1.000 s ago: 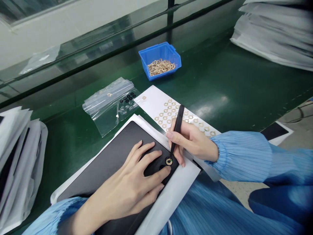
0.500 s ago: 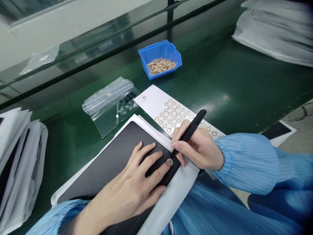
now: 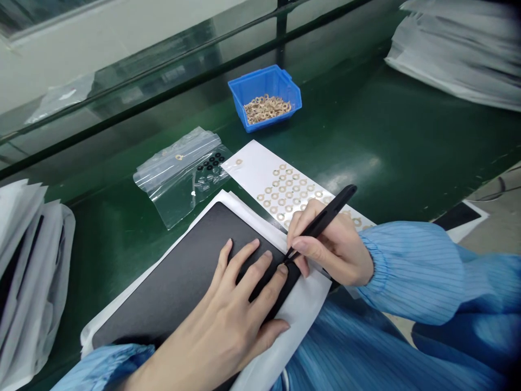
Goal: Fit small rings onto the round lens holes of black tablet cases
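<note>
A flat black panel lies on white wrapping sheet in front of me. My left hand rests on the panel with its fingers spread. Its index fingertip presses near the panel's right corner, hiding most of a small ring there. Black tweezers are gripped in my right hand, pen-like and slanting. Their tips touch down right beside the left index fingertip. Just beyond the right hand lies a white sheet bearing rows of small pale rings.
A blue bin of loose rings stands at the back of the green table. Left of the white sheet lies a clear zip bag with several black rings. Wrapped stacks stand at the left and far right.
The tweezers have tilted lower to the right, their tips closer to the left index fingertip. That fingertip now covers the ring that showed before, and the left thumb has shifted right.
</note>
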`<state>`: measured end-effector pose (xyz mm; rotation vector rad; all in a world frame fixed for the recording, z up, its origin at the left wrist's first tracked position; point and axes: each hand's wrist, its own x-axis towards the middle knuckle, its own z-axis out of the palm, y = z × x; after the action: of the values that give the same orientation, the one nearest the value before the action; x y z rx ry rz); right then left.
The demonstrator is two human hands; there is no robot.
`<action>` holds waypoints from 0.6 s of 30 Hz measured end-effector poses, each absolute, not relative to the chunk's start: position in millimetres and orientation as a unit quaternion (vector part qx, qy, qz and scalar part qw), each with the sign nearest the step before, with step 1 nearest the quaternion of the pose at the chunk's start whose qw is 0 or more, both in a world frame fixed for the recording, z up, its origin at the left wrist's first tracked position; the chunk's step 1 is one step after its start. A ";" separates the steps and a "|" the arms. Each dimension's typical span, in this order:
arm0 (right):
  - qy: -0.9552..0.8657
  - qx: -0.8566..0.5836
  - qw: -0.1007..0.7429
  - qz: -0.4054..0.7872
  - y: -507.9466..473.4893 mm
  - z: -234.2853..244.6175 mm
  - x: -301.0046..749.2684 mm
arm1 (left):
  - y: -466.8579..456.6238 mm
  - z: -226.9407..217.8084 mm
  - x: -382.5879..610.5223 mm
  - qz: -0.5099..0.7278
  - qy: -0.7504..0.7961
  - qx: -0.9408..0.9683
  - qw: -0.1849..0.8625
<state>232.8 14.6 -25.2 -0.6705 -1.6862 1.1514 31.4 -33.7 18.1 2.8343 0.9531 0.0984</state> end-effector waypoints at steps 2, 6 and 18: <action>-0.693 -0.273 0.478 0.466 14.1 -26.1 233.1 | -33.9 17.9 31.9 0.034 0.321 0.943 0.080; -0.702 -0.269 0.483 0.450 13.3 -28.3 233.4 | -31.3 17.1 26.6 0.068 0.319 0.938 0.116; -0.676 -0.224 0.468 0.524 12.9 -22.8 237.1 | -25.9 12.6 20.0 0.137 0.310 0.930 0.141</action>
<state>237.1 12.9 -22.8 -0.5500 -1.6571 1.2841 20.0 -25.9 12.6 2.6872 0.8941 0.3953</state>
